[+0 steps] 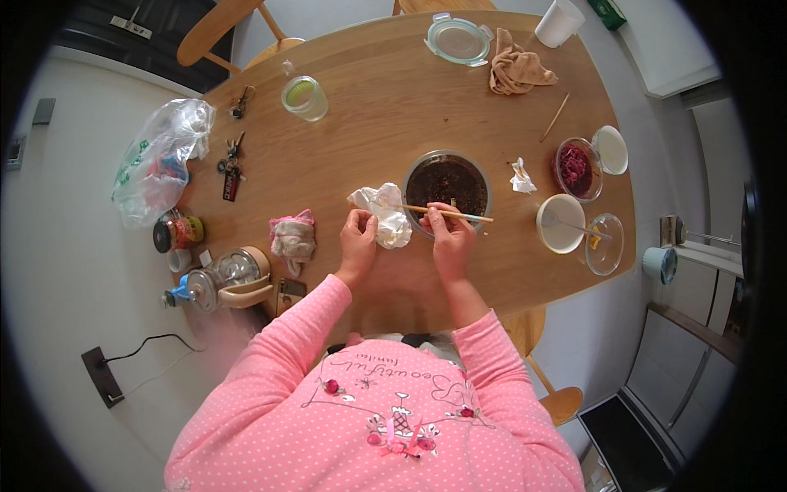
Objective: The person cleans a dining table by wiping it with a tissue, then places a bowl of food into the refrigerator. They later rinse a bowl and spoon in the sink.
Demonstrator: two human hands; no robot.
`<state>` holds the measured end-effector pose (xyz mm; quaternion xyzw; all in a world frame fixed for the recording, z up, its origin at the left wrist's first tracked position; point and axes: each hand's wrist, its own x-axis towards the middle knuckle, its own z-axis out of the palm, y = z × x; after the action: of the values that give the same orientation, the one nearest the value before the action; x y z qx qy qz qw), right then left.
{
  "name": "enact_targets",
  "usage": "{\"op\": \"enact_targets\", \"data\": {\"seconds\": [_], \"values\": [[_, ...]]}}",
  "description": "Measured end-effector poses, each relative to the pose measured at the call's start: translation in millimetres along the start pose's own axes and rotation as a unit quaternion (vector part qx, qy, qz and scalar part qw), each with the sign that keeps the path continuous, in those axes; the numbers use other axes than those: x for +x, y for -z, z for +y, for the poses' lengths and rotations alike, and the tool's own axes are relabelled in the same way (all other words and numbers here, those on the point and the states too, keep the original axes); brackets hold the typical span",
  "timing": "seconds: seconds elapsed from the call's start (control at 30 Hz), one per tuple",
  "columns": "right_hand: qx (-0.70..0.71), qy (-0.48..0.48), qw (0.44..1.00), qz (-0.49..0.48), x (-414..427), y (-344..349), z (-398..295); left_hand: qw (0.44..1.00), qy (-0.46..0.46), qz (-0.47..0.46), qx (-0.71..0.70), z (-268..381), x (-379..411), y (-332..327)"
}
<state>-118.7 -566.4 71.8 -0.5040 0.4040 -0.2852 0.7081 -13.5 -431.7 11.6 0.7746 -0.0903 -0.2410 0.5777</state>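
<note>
In my right hand (452,230) is a thin wooden chopstick (476,218) with a coloured end, held nearly level. Its other end reaches left to a crumpled white paper tissue (393,229). My left hand (358,240) pinches the tissue's near left edge between thumb and fingers. Just beyond my right hand stands a round bowl (447,157) filled with a dark brown, crumbly mass (439,181). My right fingers overlap the bowl's near rim; whether they touch it I cannot tell.
On the right are a second tissue (521,177), a bowl of shredded red food (575,169), a white bowl (556,237) with a spoon and a glass bowl (615,252). Leftward lie a folded cloth (294,238), a glass kettle (230,273), keys (231,160) and a glass jar (305,101).
</note>
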Motion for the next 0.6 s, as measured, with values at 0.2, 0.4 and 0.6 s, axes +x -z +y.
{"op": "enact_targets", "data": {"seconds": [0.2,0.4,0.6], "values": [[0.028,-0.006,1.000,0.007,-2.8,-0.4,7.4,1.000,0.006,-0.001,-0.014,-1.7,0.6,0.8],[0.016,0.065,0.997,0.026,-8.7,-1.0,8.7,1.000,0.020,0.000,-0.008,-1.4,0.5,2.8],[-0.063,0.074,0.995,0.005,-9.1,7.2,17.8,1.000,0.027,-0.004,-0.009,0.4,-0.1,3.7]]}}
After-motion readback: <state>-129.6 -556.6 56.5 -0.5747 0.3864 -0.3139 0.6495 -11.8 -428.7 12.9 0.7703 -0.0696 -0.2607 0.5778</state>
